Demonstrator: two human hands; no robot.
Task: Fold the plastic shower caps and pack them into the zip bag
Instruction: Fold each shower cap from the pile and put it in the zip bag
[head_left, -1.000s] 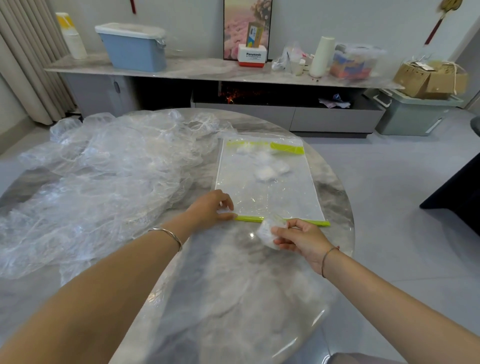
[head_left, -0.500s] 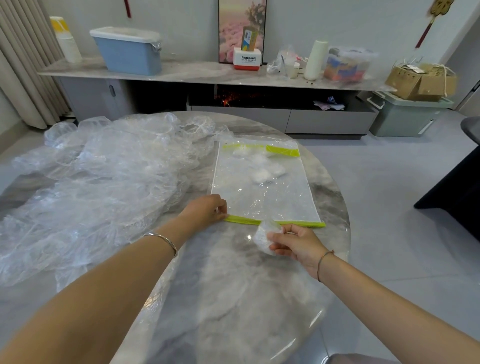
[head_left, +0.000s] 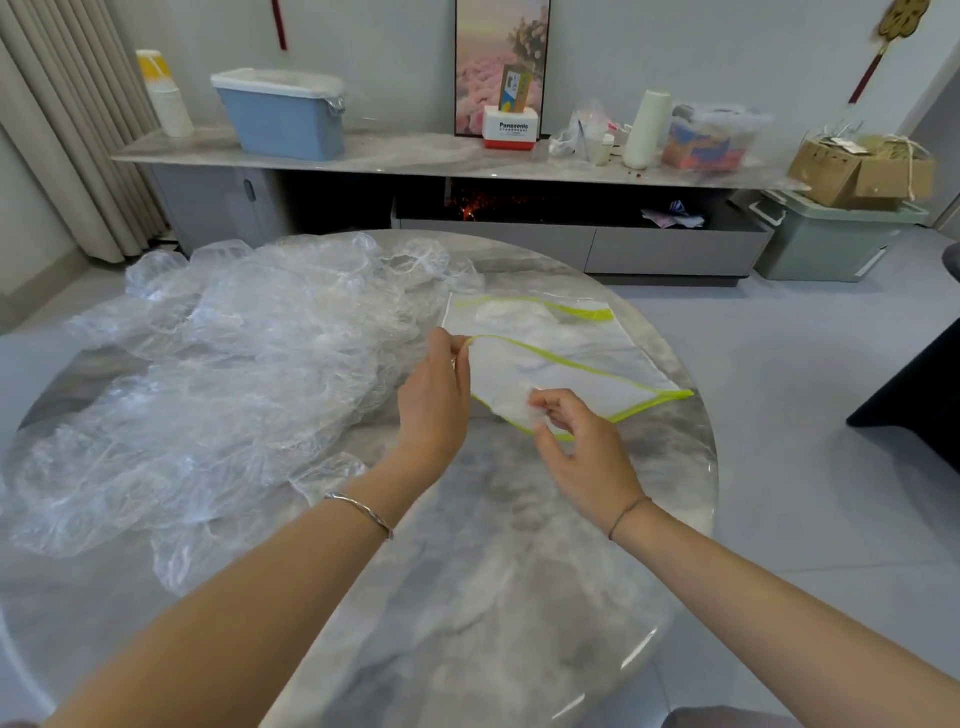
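- The left hand pinches the upper lip of the zip bag at its near-left corner and holds it lifted off the table. That looks deliberate: with one lip raised, the green-edged mouth gapes wide towards the person.
- The right hand sits right at that mouth, fingers loosely curled and mostly spread. A folded shower cap, a small whitish wad, lies just at its fingertips. Whether the fingers grip it or only touch it, I cannot tell.
- The wad sits on the bag's lower lip, at the threshold, so my read is that it goes in next.
- Deeper in the bag, pale lumps show through the film, likely caps already packed.
- To the left, a big heap of loose shower caps sprawls over the table, touching the bag's far-left corner. It's kept within the left arm's reach, which suits a fold-and-feed rhythm.
- Judging by that heap, much of the job remains.
- One risk: the thin film is slippery, so the lifted lip could slip and the mouth close.
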